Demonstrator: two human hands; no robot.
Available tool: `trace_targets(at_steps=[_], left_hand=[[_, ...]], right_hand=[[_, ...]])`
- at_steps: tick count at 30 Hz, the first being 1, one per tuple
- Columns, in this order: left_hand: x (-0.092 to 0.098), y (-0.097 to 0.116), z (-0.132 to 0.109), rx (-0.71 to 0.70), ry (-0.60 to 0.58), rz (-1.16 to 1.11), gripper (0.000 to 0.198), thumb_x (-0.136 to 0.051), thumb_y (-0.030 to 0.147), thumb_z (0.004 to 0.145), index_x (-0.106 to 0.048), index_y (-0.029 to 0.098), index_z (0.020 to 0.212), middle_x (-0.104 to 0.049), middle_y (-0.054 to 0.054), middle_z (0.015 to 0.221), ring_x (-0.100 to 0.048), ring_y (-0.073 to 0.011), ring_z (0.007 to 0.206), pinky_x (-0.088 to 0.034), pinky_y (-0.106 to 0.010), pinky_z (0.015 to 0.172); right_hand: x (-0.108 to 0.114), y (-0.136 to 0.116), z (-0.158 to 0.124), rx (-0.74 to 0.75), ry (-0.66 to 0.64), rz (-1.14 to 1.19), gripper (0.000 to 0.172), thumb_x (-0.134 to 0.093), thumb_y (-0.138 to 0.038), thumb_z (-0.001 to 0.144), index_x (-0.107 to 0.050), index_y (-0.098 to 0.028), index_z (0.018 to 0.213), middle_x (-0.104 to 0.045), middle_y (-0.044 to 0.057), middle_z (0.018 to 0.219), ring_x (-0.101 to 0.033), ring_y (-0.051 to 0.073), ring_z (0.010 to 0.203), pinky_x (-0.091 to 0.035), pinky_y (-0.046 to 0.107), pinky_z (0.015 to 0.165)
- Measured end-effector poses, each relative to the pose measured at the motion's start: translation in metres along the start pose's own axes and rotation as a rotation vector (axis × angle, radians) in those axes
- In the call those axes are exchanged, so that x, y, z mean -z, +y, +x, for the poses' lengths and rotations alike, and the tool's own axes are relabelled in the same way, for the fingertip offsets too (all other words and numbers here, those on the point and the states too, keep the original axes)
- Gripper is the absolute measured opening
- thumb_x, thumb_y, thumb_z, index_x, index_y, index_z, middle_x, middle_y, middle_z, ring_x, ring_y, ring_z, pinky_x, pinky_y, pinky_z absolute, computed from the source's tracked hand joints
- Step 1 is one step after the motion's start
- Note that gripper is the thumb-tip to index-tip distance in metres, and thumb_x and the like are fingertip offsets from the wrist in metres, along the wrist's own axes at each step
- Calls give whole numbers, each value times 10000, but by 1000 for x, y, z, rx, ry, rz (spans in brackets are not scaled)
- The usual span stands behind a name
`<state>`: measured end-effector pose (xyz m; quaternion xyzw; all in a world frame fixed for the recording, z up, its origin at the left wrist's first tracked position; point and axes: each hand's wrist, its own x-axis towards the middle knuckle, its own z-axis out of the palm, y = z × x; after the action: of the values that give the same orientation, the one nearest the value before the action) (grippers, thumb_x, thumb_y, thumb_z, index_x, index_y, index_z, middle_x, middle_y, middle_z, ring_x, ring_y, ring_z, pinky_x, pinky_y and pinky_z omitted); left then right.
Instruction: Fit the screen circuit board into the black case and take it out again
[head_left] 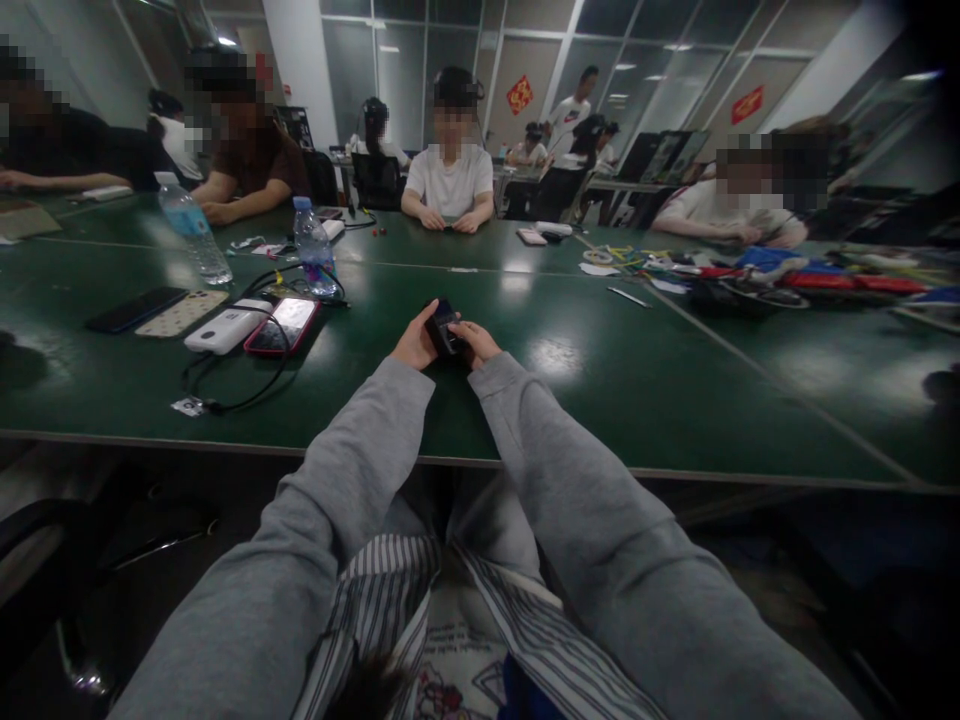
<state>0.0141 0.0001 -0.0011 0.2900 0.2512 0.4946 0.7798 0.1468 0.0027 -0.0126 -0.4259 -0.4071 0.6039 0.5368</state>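
Just above the green table [615, 400], near the middle of the view, a small black handheld device [444, 322] sits between my two hands. My left hand [415, 340] grips it from the left side, thumb along its edge. From the right, my right hand [478, 343] holds it too, with a finger or thumb lying on its front face. Its exact kind is too dark and small to make out. To the left lie a red-edged phone [285, 325] with a lit screen, a white power bank [225, 328] and a black cable [281, 365].
Two water bottles [196, 235] [313, 245] stand at the left, near a dark phone [137, 308] and a patterned phone case [180, 314]. A pen [628, 297] and a jumbled pile [810, 280] lie right. Several people sit around; one person [448, 175] faces me.
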Motion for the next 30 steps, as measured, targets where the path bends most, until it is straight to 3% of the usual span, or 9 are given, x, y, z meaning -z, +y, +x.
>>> trace_targets(at_steps=[18,30], left_hand=[[-1,1,-2,2,-2,-9,385,-613,462,874,-697,120,1031,-747,-88,944,-691,-194,880,-509,-335,894],[-1,0,-2,3,21,-43,399,-572,485,896,-691,122,1016,-744,-96,921,-690,-201,899,-507,-347,905]], right_hand=[[0,2,4,13,-6,10,355,-853,-283,591,-527,-207,708,-622,-46,638,-584,111,621,-479,245,602],[0,13,14,52,37,-74,396,-791,-371,620,-467,-230,797,-567,-66,672,-550,121,633,-447,259,598]])
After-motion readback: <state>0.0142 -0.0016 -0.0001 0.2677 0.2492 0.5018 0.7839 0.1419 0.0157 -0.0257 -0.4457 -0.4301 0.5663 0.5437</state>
